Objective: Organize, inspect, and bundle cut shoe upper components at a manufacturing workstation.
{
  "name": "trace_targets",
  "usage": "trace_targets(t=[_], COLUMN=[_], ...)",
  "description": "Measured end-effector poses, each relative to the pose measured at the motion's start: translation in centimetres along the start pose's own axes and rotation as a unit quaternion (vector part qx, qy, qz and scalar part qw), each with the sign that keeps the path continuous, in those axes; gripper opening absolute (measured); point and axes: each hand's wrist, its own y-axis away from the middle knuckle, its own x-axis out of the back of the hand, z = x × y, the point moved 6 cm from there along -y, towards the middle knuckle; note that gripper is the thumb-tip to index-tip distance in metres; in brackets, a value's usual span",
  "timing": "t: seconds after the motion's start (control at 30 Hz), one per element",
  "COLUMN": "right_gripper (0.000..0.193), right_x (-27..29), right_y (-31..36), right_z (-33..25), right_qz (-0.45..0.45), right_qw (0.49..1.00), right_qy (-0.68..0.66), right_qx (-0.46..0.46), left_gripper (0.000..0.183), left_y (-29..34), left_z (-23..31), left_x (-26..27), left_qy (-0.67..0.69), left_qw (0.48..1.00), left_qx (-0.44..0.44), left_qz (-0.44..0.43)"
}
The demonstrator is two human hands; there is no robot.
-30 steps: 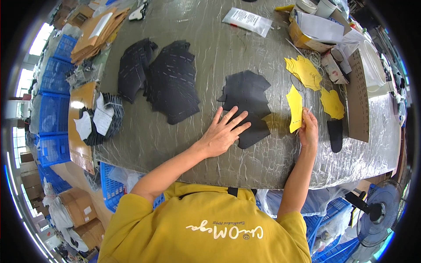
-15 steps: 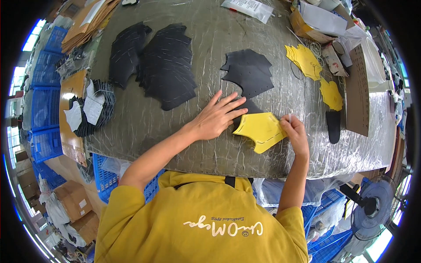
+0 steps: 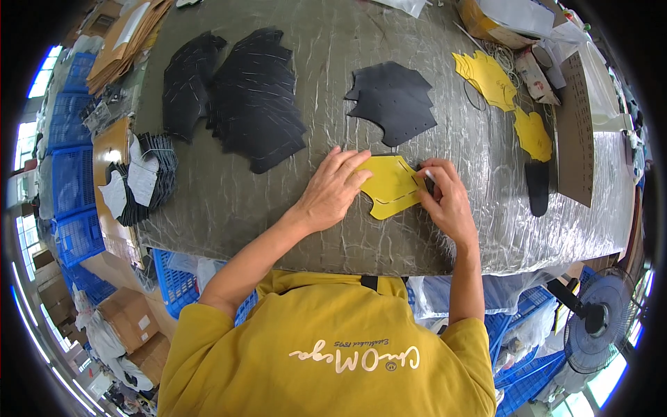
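A yellow slotted template (image 3: 389, 182) lies on top of a black cut piece, of which only a thin dark edge shows around it. My left hand (image 3: 331, 189) rests with its fingers stretched out over the template's left edge, pressing it down. At the template's right edge, my right hand (image 3: 448, 201) is closed round a slim pen-like stick with a pale end, next to a slot. Just beyond the template lie a few overlapping black pieces (image 3: 392, 104), with small marks on the nearest one.
Two fanned stacks of black pieces (image 3: 253, 104) cover the left of the table (image 3: 319, 243). A tied bundle (image 3: 160, 174) sits at the left edge. To the right are more yellow templates (image 3: 486, 80), a dark strip (image 3: 537, 189), a cardboard sheet (image 3: 574, 132) and a box (image 3: 497, 28).
The yellow template now lies squarely over the black piece. My left hand has shifted onto its left edge, and my right hand has moved left and in against its right edge.
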Motion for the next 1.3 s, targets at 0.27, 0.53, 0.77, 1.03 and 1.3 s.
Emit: trace_targets(t=[0.27, 0.53, 0.77, 1.03, 1.3], right_gripper=[0.045, 0.041, 0.041, 0.040, 0.040], right_x=[0.2, 0.1, 0.2, 0.6, 0.5], right_y=[-0.1, -0.6, -0.8, -1.9, -1.9], right_z=[0.4, 0.3, 1.1, 1.3, 1.3], right_qz=[-0.097, -0.091, -0.106, -0.129, -0.133], right_qw=[0.994, 0.993, 0.992, 0.986, 0.983], right_qy=[0.005, 0.009, -0.021, -0.004, 0.005], right_qx=[0.058, 0.077, 0.062, 0.109, 0.124], left_gripper=[0.046, 0.044, 0.038, 0.048, 0.053], left_y=[-0.4, -0.4, -0.3, -0.5, -0.6], left_z=[0.5, -0.5, -0.5, -0.5, -0.6], left_x=[0.6, 0.4, 0.5, 0.5, 0.4], left_qy=[0.028, 0.021, 0.015, -0.012, -0.028], left_qw=[1.000, 1.000, 0.999, 0.998, 0.997], left_qx=[0.003, -0.016, -0.027, -0.050, -0.057], left_qz=[-0.008, -0.014, -0.012, -0.038, -0.050])
